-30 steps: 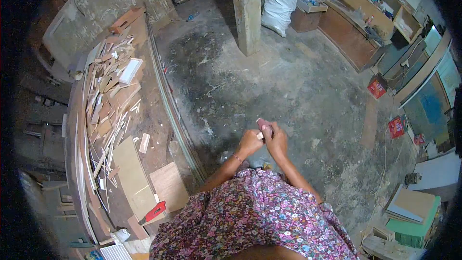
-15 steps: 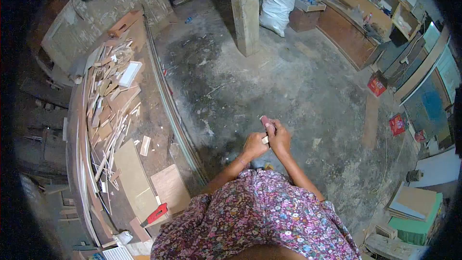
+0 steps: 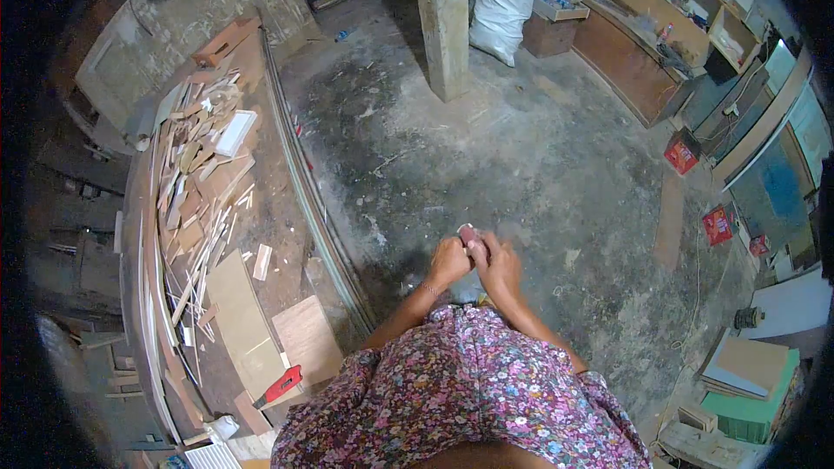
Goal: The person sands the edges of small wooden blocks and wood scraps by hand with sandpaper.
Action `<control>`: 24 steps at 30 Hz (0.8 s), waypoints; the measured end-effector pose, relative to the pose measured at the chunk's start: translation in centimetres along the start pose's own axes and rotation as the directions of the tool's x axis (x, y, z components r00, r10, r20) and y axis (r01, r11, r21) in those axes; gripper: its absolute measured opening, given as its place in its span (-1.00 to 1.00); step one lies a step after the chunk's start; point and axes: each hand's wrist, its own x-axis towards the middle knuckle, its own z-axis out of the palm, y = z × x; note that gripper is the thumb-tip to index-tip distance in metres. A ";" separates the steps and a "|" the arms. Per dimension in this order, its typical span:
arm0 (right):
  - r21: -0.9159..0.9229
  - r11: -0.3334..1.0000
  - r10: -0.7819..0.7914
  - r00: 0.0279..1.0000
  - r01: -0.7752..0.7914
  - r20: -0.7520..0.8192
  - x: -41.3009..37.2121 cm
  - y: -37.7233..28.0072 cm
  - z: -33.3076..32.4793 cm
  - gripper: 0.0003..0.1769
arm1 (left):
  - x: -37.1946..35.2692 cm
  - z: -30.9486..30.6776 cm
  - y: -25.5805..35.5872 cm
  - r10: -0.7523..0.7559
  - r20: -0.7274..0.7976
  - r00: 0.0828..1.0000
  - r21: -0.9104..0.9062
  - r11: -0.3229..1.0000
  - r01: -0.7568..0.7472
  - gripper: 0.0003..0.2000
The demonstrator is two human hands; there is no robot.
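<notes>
Pinkish block [image 3: 469, 234], small, held out in front of the body in the head view, above the grey concrete floor [image 3: 539, 148] and well apart from the table [image 3: 280, 213]. Left hand [image 3: 449, 260] curled closed, fingers pressed together against the block's left side. Right hand [image 3: 499, 267] likewise closed, pinching the block from the right and from below. Both hands touching each other around it, with only the block's top end showing above the knuckles. Cannot tell what the block is made of. Thin bracelet [image 3: 427, 287] on the left wrist. Floral dress [image 3: 460, 391] below the hands, filling the bottom of the view. Long table to the left, strewn with wood offcuts [image 3: 195, 165] and thin strips. Nearer the body, two flat boards [image 3: 306, 337] lying side by side on it, and a red-handled tool [image 3: 280, 385] just beside them. Straight ahead, a square post [image 3: 443, 17] standing on the floor, with a white sack [image 3: 502, 9] just to its right. Wooden shelving [image 3: 643, 61] along the right side, two red boxes [image 3: 682, 155] on the floor near it, and a green crate [image 3: 756, 412] at lower right with flat boards stacked on top.
</notes>
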 end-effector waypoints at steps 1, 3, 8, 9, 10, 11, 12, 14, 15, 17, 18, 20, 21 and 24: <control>0.025 1.000 0.000 1.000 0.000 -0.001 0.3 0.7 0.3 -0.67 | -0.1 -0.2 0.0 -0.012 0.018 1.000 0.015 1.000 0.012 -0.80; 0.091 0.995 0.043 0.999 -0.046 0.031 1.2 1.1 -0.2 -0.65 | -0.3 0.2 0.2 0.079 0.000 0.997 0.011 0.997 -0.079 -0.80; -0.007 0.996 0.091 0.996 -0.091 -0.001 0.4 -0.6 -1.3 -0.67 | 0.0 0.7 0.0 0.003 0.040 0.999 0.044 0.999 -0.005 -0.82; 0.007 0.998 0.058 0.998 -0.058 0.016 -0.1 -1.5 -1.7 -0.66 | 0.1 0.8 -0.4 -0.012 0.037 0.999 0.045 0.999 0.011 -0.82; 0.024 0.999 0.026 0.999 -0.027 0.029 -0.3 -1.9 -1.9 -0.65 | 0.2 0.7 -0.7 -0.025 0.035 0.999 0.048 0.999 0.023 -0.83; 0.075 0.995 0.057 0.997 -0.061 0.059 -0.1 -1.1 -1.5 -0.68 | 0.3 0.8 -0.9 -0.036 0.035 0.999 0.050 0.998 0.035 -0.83; 0.087 0.994 0.060 0.997 -0.064 0.050 0.0 0.3 -0.8 -0.68 | -0.2 0.9 -0.8 0.017 0.042 0.999 0.047 0.999 -0.019 -0.82; 0.114 0.992 0.050 0.999 -0.052 0.021 1.0 2.4 0.5 -0.67 | -0.4 0.7 -0.3 0.134 0.038 0.990 0.045 0.990 -0.136 -0.78; 0.000 0.996 0.084 0.996 -0.084 -0.002 0.8 2.0 0.4 -0.70 | -0.4 0.6 -0.2 0.137 0.031 0.990 0.041 0.990 -0.139 -0.78; -0.022 0.997 0.071 0.997 -0.070 0.042 0.2 -0.6 -1.3 -0.69 | -0.1 -0.1 0.1 0.006 0.060 0.998 0.106 0.994 -0.012 -0.80; -0.036 0.997 0.068 0.995 -0.066 0.069 -0.2 -1.4 -1.8 -0.68 | -0.2 -0.2 0.1 -0.066 0.075 0.995 0.137 0.989 0.055 -0.82; -0.004 1.000 0.028 0.999 -0.028 0.041 -0.1 -1.0 -1.4 -0.68 | -0.1 1.0 -1.1 0.038 0.008 0.999 0.078 0.996 -0.038 -0.80; 0.000 0.999 0.038 0.998 -0.038 0.040 0.3 0.0 -1.0 -0.68 | -0.4 0.6 -0.4 0.069 -0.007 0.998 0.064 0.996 -0.068 -0.78; 0.002 0.999 0.051 0.998 -0.051 0.029 0.6 1.0 -0.5 -0.69 | -0.8 0.2 0.5 0.098 -0.026 0.995 0.044 0.994 -0.097 -0.77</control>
